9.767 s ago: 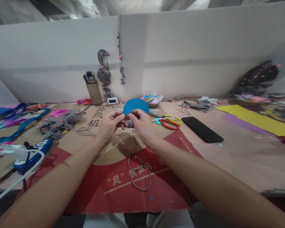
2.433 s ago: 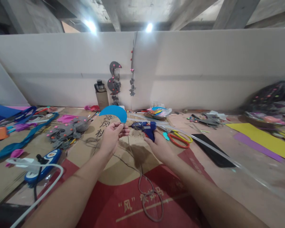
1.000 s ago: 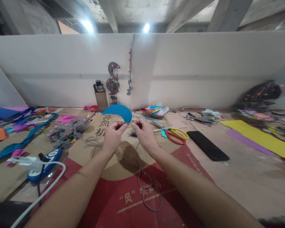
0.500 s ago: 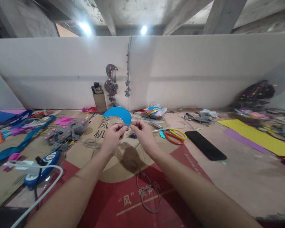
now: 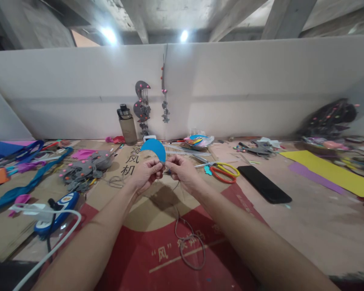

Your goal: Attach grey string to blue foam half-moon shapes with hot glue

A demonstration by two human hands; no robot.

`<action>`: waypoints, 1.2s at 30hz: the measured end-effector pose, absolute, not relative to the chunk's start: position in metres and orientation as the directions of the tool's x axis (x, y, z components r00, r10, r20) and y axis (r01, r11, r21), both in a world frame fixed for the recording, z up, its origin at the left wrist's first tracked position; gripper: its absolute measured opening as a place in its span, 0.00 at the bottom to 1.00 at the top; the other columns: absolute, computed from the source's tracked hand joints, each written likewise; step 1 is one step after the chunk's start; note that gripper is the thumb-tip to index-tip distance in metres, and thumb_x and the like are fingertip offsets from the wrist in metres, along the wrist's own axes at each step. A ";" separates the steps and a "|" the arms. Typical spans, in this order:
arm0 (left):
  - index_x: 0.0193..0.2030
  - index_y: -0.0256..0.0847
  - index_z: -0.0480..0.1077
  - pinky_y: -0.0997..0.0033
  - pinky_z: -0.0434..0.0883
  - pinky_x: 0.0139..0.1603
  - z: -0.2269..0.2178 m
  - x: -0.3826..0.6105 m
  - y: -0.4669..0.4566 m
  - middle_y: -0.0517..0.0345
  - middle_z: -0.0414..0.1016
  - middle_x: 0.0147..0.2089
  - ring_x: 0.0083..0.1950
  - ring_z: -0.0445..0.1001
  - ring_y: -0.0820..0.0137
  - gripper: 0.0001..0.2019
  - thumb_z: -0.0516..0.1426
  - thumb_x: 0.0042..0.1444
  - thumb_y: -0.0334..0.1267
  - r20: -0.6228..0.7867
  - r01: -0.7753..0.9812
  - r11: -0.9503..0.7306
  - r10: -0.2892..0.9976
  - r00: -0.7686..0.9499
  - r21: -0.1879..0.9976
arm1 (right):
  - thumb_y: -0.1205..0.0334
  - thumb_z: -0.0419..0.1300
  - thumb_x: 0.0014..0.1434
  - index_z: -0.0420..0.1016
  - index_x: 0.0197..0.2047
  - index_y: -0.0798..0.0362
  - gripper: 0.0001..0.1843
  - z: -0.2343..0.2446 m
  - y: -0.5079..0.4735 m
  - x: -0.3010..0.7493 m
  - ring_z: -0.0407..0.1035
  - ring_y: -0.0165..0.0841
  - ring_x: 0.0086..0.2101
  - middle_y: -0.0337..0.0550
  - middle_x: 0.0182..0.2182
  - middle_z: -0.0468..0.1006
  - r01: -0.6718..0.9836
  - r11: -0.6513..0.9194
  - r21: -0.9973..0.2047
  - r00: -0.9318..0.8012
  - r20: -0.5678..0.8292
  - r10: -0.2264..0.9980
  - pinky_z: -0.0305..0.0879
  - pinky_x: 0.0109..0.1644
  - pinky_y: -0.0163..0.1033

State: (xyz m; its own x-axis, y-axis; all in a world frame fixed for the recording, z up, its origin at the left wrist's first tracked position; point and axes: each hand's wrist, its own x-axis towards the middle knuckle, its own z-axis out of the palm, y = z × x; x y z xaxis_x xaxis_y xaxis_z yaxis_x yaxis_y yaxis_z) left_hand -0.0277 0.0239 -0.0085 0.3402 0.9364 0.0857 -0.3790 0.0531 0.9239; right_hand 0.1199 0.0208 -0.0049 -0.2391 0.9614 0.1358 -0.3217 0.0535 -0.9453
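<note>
My left hand point(image 5: 145, 174) pinches the lower tip of a blue crescent-shaped foam piece point(image 5: 154, 148) and holds it upright above the cardboard. My right hand point(image 5: 183, 173) is closed in a pinch right beside it, fingertips meeting the left hand's at the crescent's tip. A thin grey cord point(image 5: 189, 242) hangs down from between the hands and lies in loops on the red print of the cardboard sheet point(image 5: 133, 250). What the right fingers grip is too small to see clearly.
Yellow and orange scissors point(image 5: 223, 171) and a black phone point(image 5: 267, 189) lie right of the hands. A blue glue gun point(image 5: 59, 206) with a white cable sits at the left. Grey felt pieces point(image 5: 85, 171), a bottle point(image 5: 126, 125) and yellow foam sheets point(image 5: 330, 171) surround the work area.
The blue glue gun held in my right hand 2.4 s ago is gone from it. Both hands have closed together at the crescent's tip, and the crescent has turned more upright.
</note>
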 end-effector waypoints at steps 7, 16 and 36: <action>0.27 0.35 0.67 0.81 0.62 0.21 -0.012 -0.022 0.025 0.60 0.71 0.24 0.19 0.64 0.82 0.14 0.68 0.37 0.35 0.028 -0.372 0.055 0.976 0.215 0.927 | 0.54 0.64 0.43 0.66 0.26 0.54 0.14 -0.009 0.023 0.119 0.48 0.19 0.16 0.33 0.21 0.69 -0.275 0.042 -0.961 -0.215 0.104 0.971 0.40 0.18 0.31; 0.33 0.33 0.72 0.83 0.60 0.20 -0.016 -0.013 0.024 0.55 0.75 0.26 0.24 0.70 0.78 0.13 0.66 0.41 0.35 0.067 -0.297 -0.020 0.987 0.148 0.955 | 0.57 0.60 0.47 0.71 0.26 0.55 0.09 -0.018 0.025 0.116 0.65 0.29 0.26 0.38 0.23 0.73 -0.066 0.257 -0.964 0.025 0.256 0.966 0.62 0.32 0.36; 0.31 0.34 0.66 0.84 0.67 0.23 -0.007 -0.015 0.021 0.52 0.76 0.31 0.28 0.75 0.77 0.03 0.56 0.54 0.30 0.011 -0.454 -0.012 1.000 -0.005 0.891 | 0.54 0.59 0.51 0.68 0.31 0.52 0.10 -0.045 0.030 0.113 0.64 0.29 0.28 0.38 0.26 0.71 0.042 0.322 -0.946 -0.004 0.322 0.947 0.60 0.33 0.36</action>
